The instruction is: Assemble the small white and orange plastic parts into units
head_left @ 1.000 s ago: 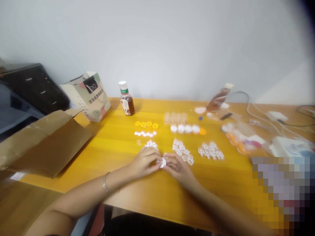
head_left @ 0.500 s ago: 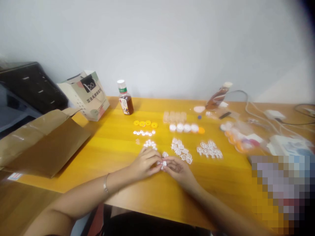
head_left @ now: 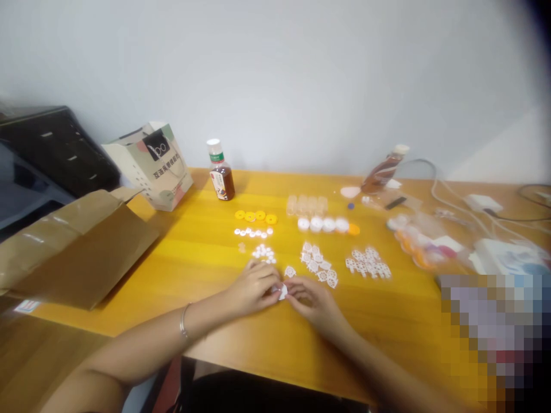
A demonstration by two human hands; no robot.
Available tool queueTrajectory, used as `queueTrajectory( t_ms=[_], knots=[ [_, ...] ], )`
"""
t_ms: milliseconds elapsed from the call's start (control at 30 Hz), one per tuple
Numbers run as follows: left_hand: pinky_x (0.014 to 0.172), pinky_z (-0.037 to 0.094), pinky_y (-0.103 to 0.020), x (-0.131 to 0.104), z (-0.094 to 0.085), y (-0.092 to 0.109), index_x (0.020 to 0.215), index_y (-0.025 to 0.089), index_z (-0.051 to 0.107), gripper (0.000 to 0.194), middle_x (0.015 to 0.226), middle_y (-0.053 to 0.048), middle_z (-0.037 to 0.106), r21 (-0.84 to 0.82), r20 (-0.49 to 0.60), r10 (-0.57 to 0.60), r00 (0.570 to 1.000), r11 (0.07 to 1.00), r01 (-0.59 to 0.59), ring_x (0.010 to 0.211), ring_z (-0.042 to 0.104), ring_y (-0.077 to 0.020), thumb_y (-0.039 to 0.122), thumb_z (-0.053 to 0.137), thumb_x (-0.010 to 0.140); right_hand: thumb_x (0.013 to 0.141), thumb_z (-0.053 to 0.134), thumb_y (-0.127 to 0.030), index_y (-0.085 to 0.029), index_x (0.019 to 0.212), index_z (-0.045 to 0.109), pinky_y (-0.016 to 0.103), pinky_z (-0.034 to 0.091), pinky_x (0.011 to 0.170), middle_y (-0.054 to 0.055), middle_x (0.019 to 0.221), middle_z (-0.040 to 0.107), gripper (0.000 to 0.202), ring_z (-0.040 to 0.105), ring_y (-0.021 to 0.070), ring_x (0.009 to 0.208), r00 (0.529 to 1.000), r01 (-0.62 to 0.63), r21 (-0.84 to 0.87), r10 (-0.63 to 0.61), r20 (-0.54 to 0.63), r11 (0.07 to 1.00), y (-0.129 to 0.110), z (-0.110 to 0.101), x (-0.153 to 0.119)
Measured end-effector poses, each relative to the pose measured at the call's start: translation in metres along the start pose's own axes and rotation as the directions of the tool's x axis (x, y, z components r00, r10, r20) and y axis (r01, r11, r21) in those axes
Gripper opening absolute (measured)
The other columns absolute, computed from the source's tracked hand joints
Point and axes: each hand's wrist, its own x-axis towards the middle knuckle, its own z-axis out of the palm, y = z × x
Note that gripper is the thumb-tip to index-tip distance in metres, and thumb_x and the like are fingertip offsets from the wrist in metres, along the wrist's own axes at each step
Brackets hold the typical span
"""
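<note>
Between my two hands is a small white plastic piece [head_left: 282, 292], partly covered by fingertips. My left hand [head_left: 255, 288] is closed, pinching it from the left. My right hand [head_left: 316, 301] has its thumb and fingertips closed on the right side of the same piece. Just beyond the fingers lies a single white openwork plastic part [head_left: 290, 271]. A cluster of small white caps [head_left: 264, 253] lies past my left hand. Past my right hand are two groups of white openwork parts, one nearer [head_left: 313, 258] and one farther right [head_left: 368, 263].
Yellow rings [head_left: 260, 215], white discs [head_left: 316, 223] and clear cups [head_left: 306, 205] stand in rows farther back. One drink bottle [head_left: 222, 182] stands upright; another [head_left: 384, 169] is tilted. A paper bag [head_left: 161, 166] and cardboard box [head_left: 116, 252] occupy the left. Cables and plastic bags [head_left: 424, 238] lie right.
The white piece has turned between my fingers and shows a broader, rounder face. Both hands stay in nearly the same place, and the view has shifted slightly.
</note>
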Motion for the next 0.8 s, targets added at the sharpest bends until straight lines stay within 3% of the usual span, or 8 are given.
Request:
queueTrajectory(
  t_ms=[133, 267, 467, 567, 633, 800],
  knots=[
    [0.076, 0.028, -0.029, -0.001, 0.003, -0.002, 0.080, 0.020, 0.057, 0.007, 0.084, 0.001, 0.060, 0.007, 0.030, -0.033, 0.999, 0.999, 0.033, 0.083, 0.052, -0.0136, 0.026, 0.055, 0.078, 0.072, 0.059, -0.024, -0.020, 0.086, 0.061, 0.027, 0.052, 0.055, 0.003, 0.073, 0.060, 0.015, 0.057, 0.0133, 0.062, 0.995, 0.075, -0.148, -0.083, -0.048, 0.986, 0.001, -0.002, 0.001],
    [0.077, 0.028, -0.030, 0.000, 0.000, 0.000, 0.086, 0.021, 0.058, 0.012, 0.088, 0.001, 0.062, -0.027, 0.035, -0.030, 0.999, 0.999, 0.031, 0.084, 0.054, -0.0136, 0.030, 0.054, 0.080, 0.075, 0.057, -0.024, -0.020, 0.086, 0.061, 0.028, 0.051, 0.057, 0.003, 0.074, 0.060, 0.013, 0.057, 0.0135, 0.063, 0.994, 0.091, -0.192, -0.100, -0.041, 0.977, 0.001, -0.003, 0.001],
    [0.083, 0.032, -0.032, 0.000, -0.030, -0.002, 0.097, 0.023, 0.058, 0.018, 0.096, -0.002, 0.062, -0.040, 0.038, -0.046, 0.998, 0.998, 0.047, 0.092, 0.054, -0.0157, 0.033, 0.051, 0.084, 0.077, 0.055, -0.029, -0.020, 0.085, 0.061, 0.028, 0.052, 0.059, 0.003, 0.075, 0.062, 0.013, 0.058, 0.0139, 0.064, 0.996, 0.082, -0.209, -0.090, -0.030, 0.975, 0.001, -0.003, 0.001],
    [0.083, 0.035, -0.033, -0.005, -0.050, -0.021, 0.097, 0.024, 0.059, 0.018, 0.097, -0.002, 0.063, 0.008, 0.046, -0.097, 0.994, 0.995, 0.096, 0.093, 0.055, -0.0168, 0.033, 0.050, 0.085, 0.078, 0.054, -0.029, -0.019, 0.083, 0.062, 0.029, 0.051, 0.060, 0.004, 0.075, 0.062, 0.013, 0.058, 0.0146, 0.065, 0.997, 0.070, -0.224, -0.077, -0.019, 0.972, -0.001, -0.004, 0.001],
    [0.081, 0.038, -0.033, -0.010, -0.059, -0.040, 0.094, 0.023, 0.060, 0.017, 0.095, -0.003, 0.063, 0.058, -0.004, -0.167, 0.986, 0.984, 0.167, 0.090, 0.056, -0.0167, 0.031, 0.048, 0.085, 0.078, 0.054, -0.028, -0.019, 0.083, 0.062, 0.029, 0.051, 0.060, 0.004, 0.075, 0.062, 0.013, 0.058, 0.0148, 0.065, 0.997, 0.068, -0.227, -0.071, -0.006, 0.971, -0.002, -0.004, 0.001],
    [0.071, 0.041, -0.028, -0.019, -0.061, -0.077, 0.087, 0.019, 0.063, 0.017, 0.087, -0.004, 0.064, 0.154, -0.065, -0.270, 0.961, 0.948, 0.277, 0.079, 0.059, -0.0156, 0.028, 0.048, 0.085, 0.079, 0.053, -0.027, -0.019, 0.083, 0.062, 0.028, 0.050, 0.061, 0.004, 0.075, 0.062, 0.013, 0.058, 0.0145, 0.065, 0.998, 0.067, -0.223, -0.067, 0.008, 0.972, -0.003, -0.005, 0.001]
  ],
)
